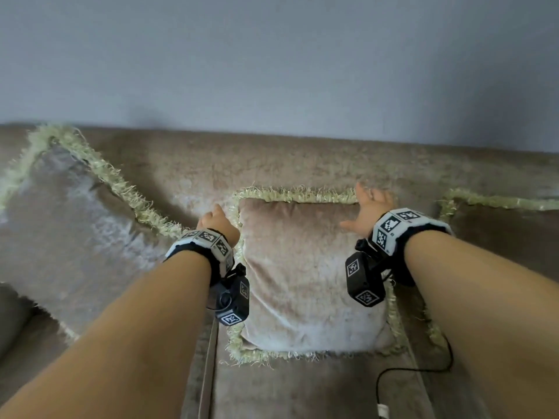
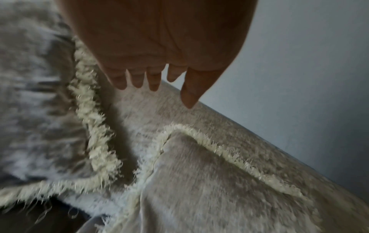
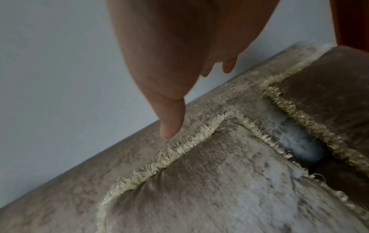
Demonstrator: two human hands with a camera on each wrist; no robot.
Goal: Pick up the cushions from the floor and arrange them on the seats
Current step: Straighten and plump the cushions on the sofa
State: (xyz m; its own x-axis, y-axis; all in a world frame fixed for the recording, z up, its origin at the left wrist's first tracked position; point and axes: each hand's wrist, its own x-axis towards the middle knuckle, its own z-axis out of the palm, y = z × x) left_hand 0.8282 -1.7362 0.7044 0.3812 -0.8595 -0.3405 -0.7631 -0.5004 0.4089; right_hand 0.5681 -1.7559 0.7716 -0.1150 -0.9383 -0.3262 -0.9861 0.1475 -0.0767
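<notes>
Soft, dim daylight all round, flat and bluish on the wall (image 1: 272,55), no glare anywhere. Forearms cast faint shadows on the sofa (image 1: 302,164). Head view bends at its edges, the near arms swollen. Left wrist view smears with motion blur on the left; both wrist views show the palms dark, close, out of focus.

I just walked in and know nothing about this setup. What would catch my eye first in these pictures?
Two bare arms reach out over a tan plush sofa, each wrist strapped with a band of black-and-white square patterns. Between the left hand and right hand, both with loose fingers, a middle cushion with pale fringe leans on the sofa back. A larger left cushion lies tilted, and a right cushion sits at the edge.
</notes>
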